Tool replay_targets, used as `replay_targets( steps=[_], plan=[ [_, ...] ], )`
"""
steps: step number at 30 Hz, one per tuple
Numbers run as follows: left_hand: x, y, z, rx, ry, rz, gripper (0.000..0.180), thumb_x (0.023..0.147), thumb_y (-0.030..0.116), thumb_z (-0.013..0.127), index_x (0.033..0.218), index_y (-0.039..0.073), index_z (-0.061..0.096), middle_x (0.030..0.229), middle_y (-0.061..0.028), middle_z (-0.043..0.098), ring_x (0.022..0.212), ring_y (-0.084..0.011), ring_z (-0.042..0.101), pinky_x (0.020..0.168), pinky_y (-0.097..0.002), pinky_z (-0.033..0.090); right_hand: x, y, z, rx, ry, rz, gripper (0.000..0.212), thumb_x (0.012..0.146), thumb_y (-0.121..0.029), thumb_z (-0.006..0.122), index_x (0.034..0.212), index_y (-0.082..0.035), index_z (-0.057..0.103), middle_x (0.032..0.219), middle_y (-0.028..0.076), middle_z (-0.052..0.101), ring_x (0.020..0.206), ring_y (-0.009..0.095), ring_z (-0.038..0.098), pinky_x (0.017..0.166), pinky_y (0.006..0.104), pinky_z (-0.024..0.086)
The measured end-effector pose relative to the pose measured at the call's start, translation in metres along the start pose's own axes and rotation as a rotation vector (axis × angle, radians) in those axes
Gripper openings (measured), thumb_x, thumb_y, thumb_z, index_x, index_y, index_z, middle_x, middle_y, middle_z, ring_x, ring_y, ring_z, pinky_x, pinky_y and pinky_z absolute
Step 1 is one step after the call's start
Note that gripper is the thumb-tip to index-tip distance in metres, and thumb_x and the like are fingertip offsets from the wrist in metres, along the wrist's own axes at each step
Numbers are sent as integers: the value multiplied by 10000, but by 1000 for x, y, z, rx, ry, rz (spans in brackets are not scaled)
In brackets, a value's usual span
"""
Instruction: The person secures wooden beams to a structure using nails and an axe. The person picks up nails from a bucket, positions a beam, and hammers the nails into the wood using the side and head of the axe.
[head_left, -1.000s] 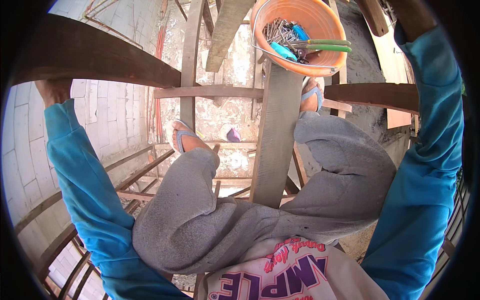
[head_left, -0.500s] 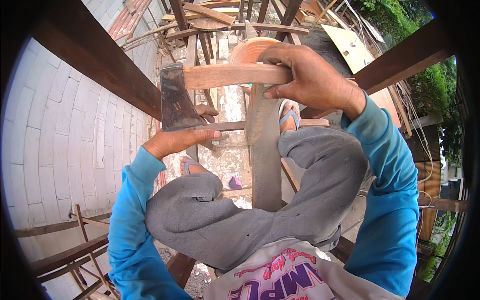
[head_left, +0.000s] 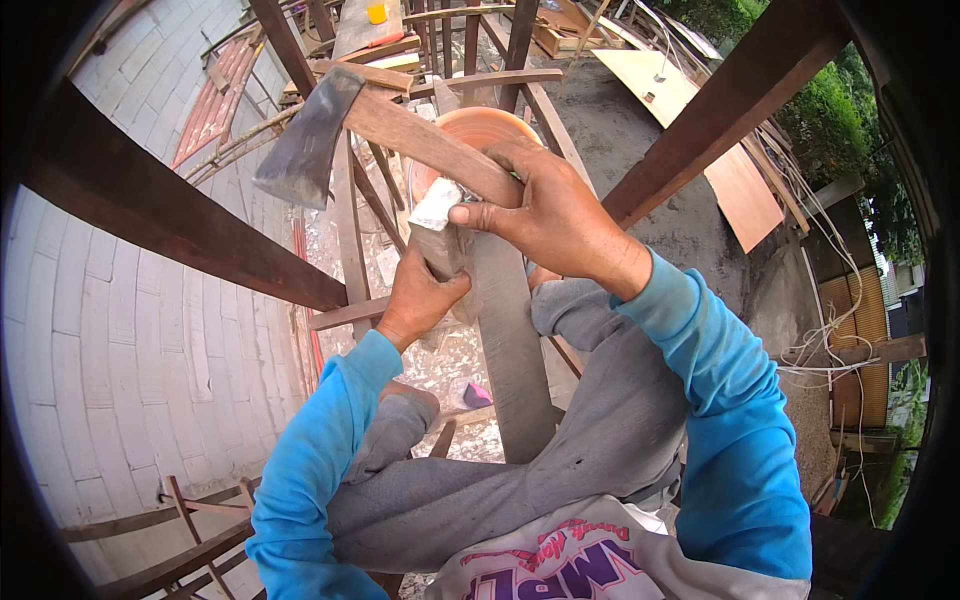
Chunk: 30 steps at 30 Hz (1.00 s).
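Observation:
My right hand [head_left: 570, 215] is closed round the end of the wooden handle of a hatchet [head_left: 420, 140]. The dark metal head points up and left, its cutting edge toward the lower left. Below the handle, my left hand [head_left: 425, 295] grips a grey block [head_left: 440, 245] with a rough white end; I cannot tell its material. The right thumb rests against that white end. A grey wooden plank [head_left: 510, 370] slopes away between my legs, just right of the block. An orange bucket [head_left: 490, 125] stands behind the hands, partly hidden by them.
Dark beams cross on the left [head_left: 190, 215] and on the right. A pale block wall [head_left: 140, 370] rises at the left. Beyond lie stacked boards, a light plywood sheet [head_left: 650, 85] and loose cables [head_left: 835, 330]. A yellow cup [head_left: 377, 13] sits at the far end.
The hatchet has swung up and tilted, its head now higher and farther left. My left hand has left the hatchet head and taken hold of the grey block. The view has shifted too.

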<state>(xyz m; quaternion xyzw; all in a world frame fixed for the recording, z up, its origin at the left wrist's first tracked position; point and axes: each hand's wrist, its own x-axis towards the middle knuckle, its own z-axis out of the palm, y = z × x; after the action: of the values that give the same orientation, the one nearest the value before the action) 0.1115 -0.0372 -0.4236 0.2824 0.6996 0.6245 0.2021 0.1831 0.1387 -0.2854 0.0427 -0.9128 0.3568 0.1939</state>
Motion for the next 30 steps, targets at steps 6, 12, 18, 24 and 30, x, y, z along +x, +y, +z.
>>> replay_targets(
  steps=[6,12,18,24,30],
  plan=[
    [-28,-19,-79,-261,73,-192,498,764,15,674,1234,-29,515,1122,-93,628,1040,-203,606,932,-348,479,-33,13,-33,198,-167,612,357,916,-268,642,1067,54,603,728,72,572,639,138,569,554,300,462],
    [-60,-32,-122,-312,80,-306,527,738,-19,685,1239,-16,518,1090,-93,641,992,-193,615,907,-324,473,-100,85,8,83,-510,707,373,873,-266,667,1020,73,607,794,135,628,747,231,629,712,364,497],
    [-55,-11,-138,-407,-59,-293,547,771,18,686,1280,-14,489,1162,-97,619,1077,-198,588,959,-330,441,-129,123,43,-264,-742,754,496,811,-338,723,1051,80,609,981,261,661,981,379,645,846,420,484],
    [-50,5,-124,-221,-33,-201,590,862,249,738,1304,-36,471,1213,-110,599,1121,-188,565,997,-339,423,-136,140,81,-340,-553,737,503,835,-325,700,1110,73,559,1087,298,628,1048,421,612,912,473,471],
    [-43,11,-121,-218,104,-119,558,912,309,690,1306,-28,483,1217,-109,598,1106,-173,563,973,-316,437,-175,168,125,-323,-554,795,512,905,-321,599,1186,85,462,1122,321,612,1084,448,592,945,485,460]
  ],
)
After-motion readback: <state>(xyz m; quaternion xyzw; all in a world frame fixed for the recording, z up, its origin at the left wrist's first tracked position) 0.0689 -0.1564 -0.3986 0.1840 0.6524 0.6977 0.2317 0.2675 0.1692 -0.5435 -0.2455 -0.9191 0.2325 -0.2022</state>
